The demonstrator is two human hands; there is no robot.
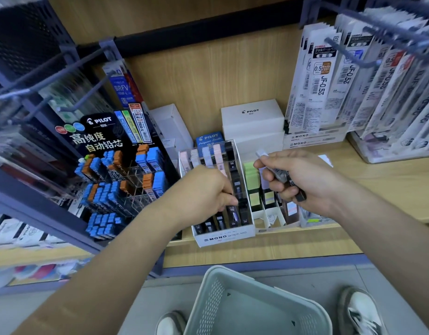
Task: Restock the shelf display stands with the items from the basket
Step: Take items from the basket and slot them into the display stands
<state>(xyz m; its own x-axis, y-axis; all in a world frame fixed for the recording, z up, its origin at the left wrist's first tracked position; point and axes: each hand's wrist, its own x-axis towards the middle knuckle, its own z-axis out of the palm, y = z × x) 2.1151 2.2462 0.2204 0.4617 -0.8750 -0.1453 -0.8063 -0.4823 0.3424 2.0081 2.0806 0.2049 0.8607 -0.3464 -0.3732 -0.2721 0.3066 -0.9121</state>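
Left hand [203,189] in the MONO display box [224,235], right hand [303,177] around perhaps several lead cases [281,175] (basket [214,298] below)

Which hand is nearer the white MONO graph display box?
Left. The left hand reaches into the MONO graph box, gripping a black case; the right hand holds cases beside it, over the neighbouring stand.

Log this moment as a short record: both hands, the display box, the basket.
left hand: pinches a black lead case standing in the MONO box
right hand: grips a bundle of cases, just right of that box
basket: on the floor below the shelf, no items visible inside
Pilot stand: left of the MONO box, some slots unfilled
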